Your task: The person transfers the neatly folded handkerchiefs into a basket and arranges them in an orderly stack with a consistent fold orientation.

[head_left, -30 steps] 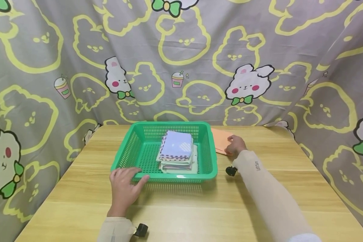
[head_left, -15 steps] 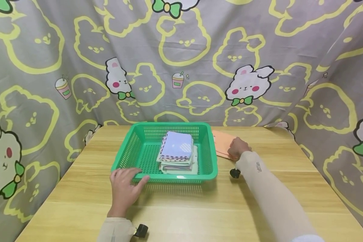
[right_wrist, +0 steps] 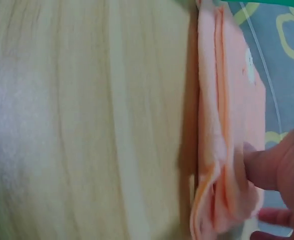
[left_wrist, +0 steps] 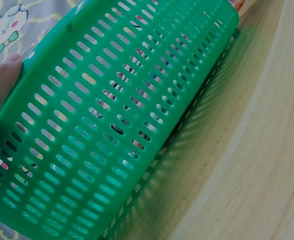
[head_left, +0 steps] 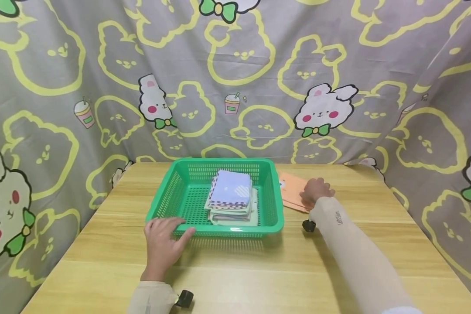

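My left hand grips the front left corner of a green plastic basket, fingers over the rim and thumb outside. In the left wrist view the thumb lies at the rim of the perforated basket wall. To the right of the basket, my right hand pinches the near right end of a folded orange towel on the table. The right wrist view shows the thumb pressed on top of the layered towel, with other fingers at its end. A small white-and-dark print shows on the towel.
Inside the basket, right of its middle, stands a stack of folded cloths, a lavender one on top. The wooden table ends at a grey patterned curtain at the back and sides.
The right hand has drawn the orange towel a little rightward and toward the front, so its print now shows beside the basket. The left hand stays on the basket rim.
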{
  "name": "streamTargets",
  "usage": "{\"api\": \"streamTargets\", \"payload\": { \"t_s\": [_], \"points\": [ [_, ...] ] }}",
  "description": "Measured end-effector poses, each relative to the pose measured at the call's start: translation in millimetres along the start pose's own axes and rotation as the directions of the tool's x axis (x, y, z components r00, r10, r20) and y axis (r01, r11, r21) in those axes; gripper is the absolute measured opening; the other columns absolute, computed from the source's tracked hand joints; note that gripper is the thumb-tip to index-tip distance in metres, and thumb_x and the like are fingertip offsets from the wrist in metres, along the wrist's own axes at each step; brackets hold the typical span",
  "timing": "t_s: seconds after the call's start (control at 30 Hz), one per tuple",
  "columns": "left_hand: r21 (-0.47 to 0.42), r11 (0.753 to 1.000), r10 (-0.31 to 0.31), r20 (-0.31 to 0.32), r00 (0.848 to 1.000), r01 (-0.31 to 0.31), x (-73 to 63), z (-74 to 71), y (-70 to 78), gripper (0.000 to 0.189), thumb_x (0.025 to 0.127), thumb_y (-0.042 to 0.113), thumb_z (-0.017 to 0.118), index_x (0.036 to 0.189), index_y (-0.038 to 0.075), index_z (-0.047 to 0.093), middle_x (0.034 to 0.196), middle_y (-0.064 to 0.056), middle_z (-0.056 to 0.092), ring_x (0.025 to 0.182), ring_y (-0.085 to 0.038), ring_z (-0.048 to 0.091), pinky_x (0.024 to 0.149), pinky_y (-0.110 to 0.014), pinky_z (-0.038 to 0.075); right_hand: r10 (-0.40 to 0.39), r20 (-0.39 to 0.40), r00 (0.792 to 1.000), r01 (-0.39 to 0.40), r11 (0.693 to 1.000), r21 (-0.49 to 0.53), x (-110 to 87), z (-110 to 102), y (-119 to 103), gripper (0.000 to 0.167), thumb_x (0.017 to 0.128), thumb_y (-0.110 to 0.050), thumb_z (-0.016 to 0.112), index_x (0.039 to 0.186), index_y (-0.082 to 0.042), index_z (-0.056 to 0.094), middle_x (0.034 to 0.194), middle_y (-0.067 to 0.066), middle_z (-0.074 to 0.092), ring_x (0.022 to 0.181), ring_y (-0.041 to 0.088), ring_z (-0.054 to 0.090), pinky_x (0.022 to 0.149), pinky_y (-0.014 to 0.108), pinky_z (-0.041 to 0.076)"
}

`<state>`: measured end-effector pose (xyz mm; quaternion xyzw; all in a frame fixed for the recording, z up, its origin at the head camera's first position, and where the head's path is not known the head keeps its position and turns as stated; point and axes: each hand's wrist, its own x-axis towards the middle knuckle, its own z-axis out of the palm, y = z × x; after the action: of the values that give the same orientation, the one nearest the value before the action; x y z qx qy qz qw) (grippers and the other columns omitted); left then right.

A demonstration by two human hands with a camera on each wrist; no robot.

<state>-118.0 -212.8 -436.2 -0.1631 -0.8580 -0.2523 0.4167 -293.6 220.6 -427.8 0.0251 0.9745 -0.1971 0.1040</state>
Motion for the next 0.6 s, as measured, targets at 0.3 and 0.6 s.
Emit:
{"api": "streamTargets", "payload": {
  "t_s": [0.3, 0.6],
  "points": [
    [0.008, 1.000, -0.012, 0.016, 1.000, 0.011, -1.5, 0.8, 1.4, 0.065, 0.090, 0.066, 0.049, 0.088, 0.005, 0.071, 0.091, -0.012, 0.072, 0.086, -0.034, 0.061, 0.087, -0.061, 0.028, 0.027, 0.019, 0.999, -0.029, 0.995, 0.091, -4.9, 1.7, 7.3, 0.074, 0.081, -0.012, 0.053, 0.150, -0.005, 0.027, 0.142, 0.034, 0.033, 0.119, 0.057, 0.031, 0.092, 0.067, 0.023],
    [0.005, 1.000, -0.003, 0.008, 1.000, 0.003, 0.5, 0.2, 0.0, 0.061, 0.090, 0.065, 0.051, 0.089, 0.007, 0.071, 0.091, -0.011, 0.072, 0.086, -0.032, 0.061, 0.089, -0.059, 0.028, 0.024, -0.021, 0.999, -0.020, 0.984, 0.176, -4.5, -6.6, 16.1, 0.055, 0.090, -0.037, 0.060, 0.119, 0.009, 0.049, 0.117, 0.031, 0.052, 0.102, 0.046, 0.049, 0.085, 0.052, 0.044]
  ]
}}
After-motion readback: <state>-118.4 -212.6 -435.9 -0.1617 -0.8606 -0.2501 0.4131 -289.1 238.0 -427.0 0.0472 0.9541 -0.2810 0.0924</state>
